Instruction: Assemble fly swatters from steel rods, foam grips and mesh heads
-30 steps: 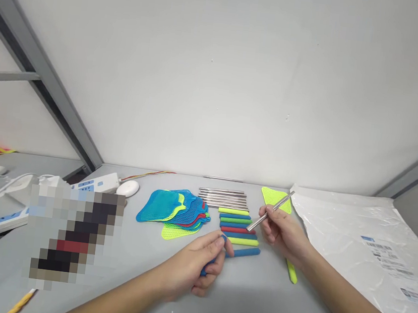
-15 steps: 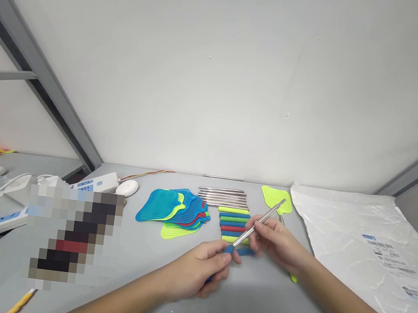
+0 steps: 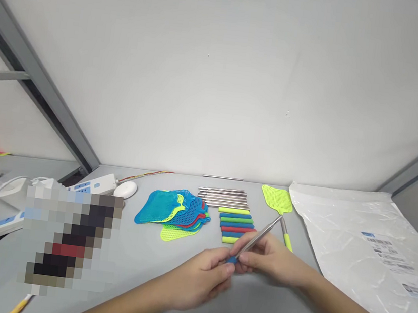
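My left hand (image 3: 203, 280) is closed around a blue handle grip (image 3: 232, 259), most of which its fingers hide. A silver metal rod (image 3: 262, 234) rises from the grip, tilted up to the right. Close to the grip, my right hand (image 3: 268, 258) pinches the rod's lower part. Just beyond the hands lies a column of coloured handle grips (image 3: 236, 225) in yellow, green, blue and red. Several metal rods (image 3: 223, 197) rest behind them. On the left is an overlapping pile of fly swatter heads (image 3: 166, 207). A whole yellow fly swatter (image 3: 277, 199) lies behind my right hand.
A white plastic mailing bag (image 3: 355, 235) with a printed label covers the right side of the table. At left are power strips (image 3: 95, 184), a round white device (image 3: 125, 189) and a blurred-out patch. A pale wall (image 3: 210, 85) stands behind.
My right hand has slid down the rod toward the blue grip and my left hand. The rod's tilt is steeper, and the yellow fly swatter's handle now shows.
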`<state>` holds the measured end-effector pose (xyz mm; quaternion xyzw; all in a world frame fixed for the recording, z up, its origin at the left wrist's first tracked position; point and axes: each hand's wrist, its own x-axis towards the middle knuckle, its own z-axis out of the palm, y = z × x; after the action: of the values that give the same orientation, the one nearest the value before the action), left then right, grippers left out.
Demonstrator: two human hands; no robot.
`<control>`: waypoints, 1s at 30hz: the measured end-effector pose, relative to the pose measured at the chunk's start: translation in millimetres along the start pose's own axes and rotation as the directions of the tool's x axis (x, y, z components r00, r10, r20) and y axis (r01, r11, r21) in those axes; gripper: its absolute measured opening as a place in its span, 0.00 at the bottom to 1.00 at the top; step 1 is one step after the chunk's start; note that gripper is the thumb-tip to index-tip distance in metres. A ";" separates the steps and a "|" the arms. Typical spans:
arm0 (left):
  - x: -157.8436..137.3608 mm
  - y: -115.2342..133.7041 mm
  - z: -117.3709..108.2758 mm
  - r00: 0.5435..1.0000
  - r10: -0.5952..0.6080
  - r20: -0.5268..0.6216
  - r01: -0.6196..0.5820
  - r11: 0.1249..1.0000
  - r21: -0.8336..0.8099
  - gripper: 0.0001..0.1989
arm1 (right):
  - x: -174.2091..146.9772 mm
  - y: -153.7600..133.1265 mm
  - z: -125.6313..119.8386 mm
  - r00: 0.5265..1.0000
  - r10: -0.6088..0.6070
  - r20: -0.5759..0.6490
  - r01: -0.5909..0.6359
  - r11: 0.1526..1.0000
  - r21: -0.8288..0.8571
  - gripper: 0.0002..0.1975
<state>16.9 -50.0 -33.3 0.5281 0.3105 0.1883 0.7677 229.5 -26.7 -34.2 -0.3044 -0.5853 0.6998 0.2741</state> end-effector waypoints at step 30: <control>0.5 -8.2 -7.6 0.998 -0.003 -0.055 0.000 0.999 -0.039 0.16 | -0.2 -2.8 -29.5 0.938 -0.169 -0.303 0.159 0.986 -0.057 0.11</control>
<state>11.8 -47.4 -42.9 0.5072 0.3282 0.2083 0.7692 251.8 -7.1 -35.3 -0.3638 -0.5699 0.6094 0.4141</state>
